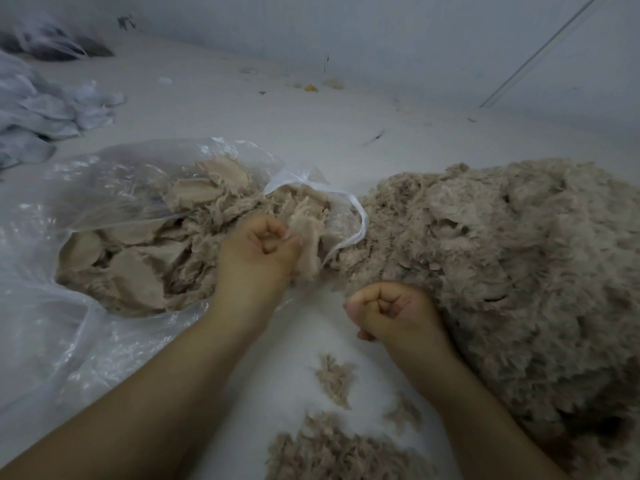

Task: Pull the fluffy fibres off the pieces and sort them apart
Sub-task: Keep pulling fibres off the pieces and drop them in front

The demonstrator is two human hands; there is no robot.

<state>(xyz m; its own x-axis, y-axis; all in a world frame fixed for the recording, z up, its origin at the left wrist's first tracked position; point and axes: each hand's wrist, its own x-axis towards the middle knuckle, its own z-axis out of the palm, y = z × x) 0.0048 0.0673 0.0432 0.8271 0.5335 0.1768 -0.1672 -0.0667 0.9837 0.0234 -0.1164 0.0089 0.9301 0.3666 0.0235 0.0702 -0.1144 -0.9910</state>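
A clear plastic bag (45, 258) lies open at the left, holding several beige fabric pieces (138, 282) with fluffy edges. My left hand (258, 252) is at the bag's mouth and pinches one beige piece (306, 237) between thumb and fingers. My right hand (394, 311) is a little nearer and to the right, fingers curled into a fist; whether it holds fibres is hidden. A large heap of fluffy beige fibres (502, 271) fills the right side, touching my right hand.
Loose tufts of fibre (334, 379) and a smaller clump (332, 455) lie on the white surface near the front. Grey-white cloths (38, 112) are piled at the far left. Small scraps (311, 86) sit near the back wall.
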